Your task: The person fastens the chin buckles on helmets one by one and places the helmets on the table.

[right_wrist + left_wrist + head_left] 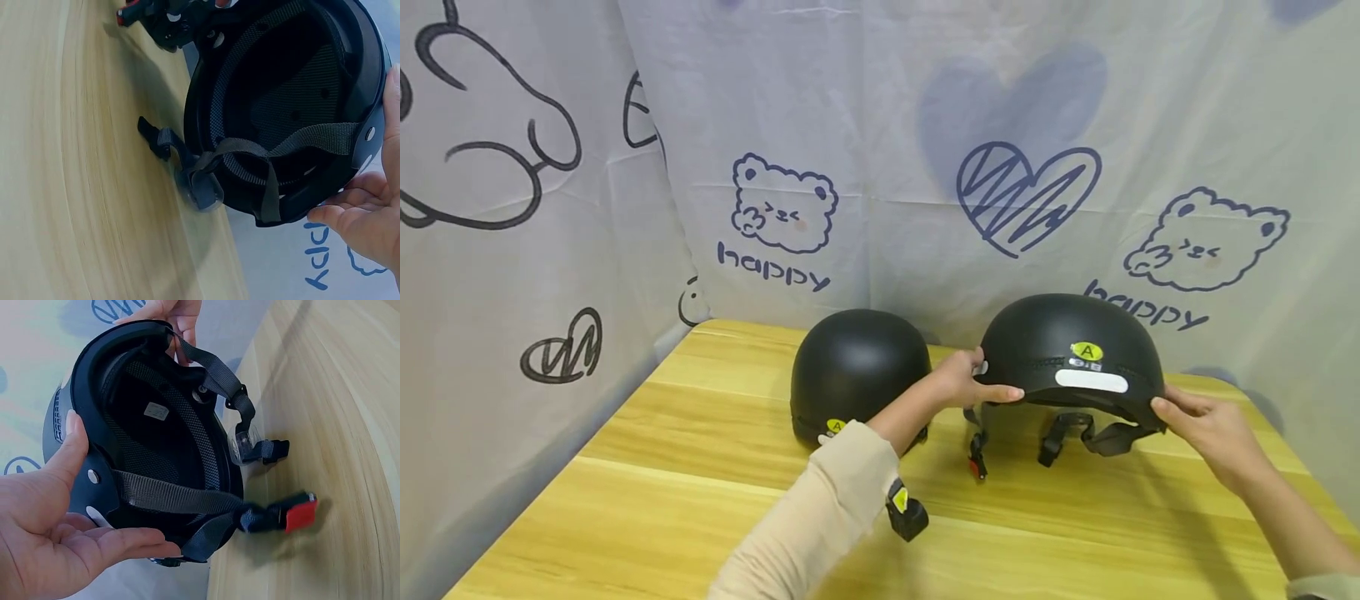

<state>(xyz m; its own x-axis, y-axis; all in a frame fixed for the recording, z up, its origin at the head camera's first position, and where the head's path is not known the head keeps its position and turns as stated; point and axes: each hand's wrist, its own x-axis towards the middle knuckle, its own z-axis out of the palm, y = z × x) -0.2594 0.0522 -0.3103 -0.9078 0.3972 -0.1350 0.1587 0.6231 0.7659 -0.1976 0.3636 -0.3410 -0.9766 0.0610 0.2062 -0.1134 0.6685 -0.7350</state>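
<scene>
A black helmet (1067, 329) with a yellow oval sticker and a white strip is held just above the wooden table, at the right in the head view. My left hand (958, 382) grips its left side, thumb along the rim and fingers on the outer shell. On the opposite side my right hand (1213, 433) holds the rim edge between thumb and fingers. Grey chin straps (175, 495) hang out of the open underside, one ending in a red-tabbed buckle (301, 516). A clear chin cup (203, 190) dangles from the straps. Dark padding lines the inside.
To the left, a second black helmet (857, 362) stands on the wooden table (647, 483), partly behind my left forearm. One of its straps (908, 517) lies toward the front. A printed white cloth (887, 100) hangs behind the table and along its left side.
</scene>
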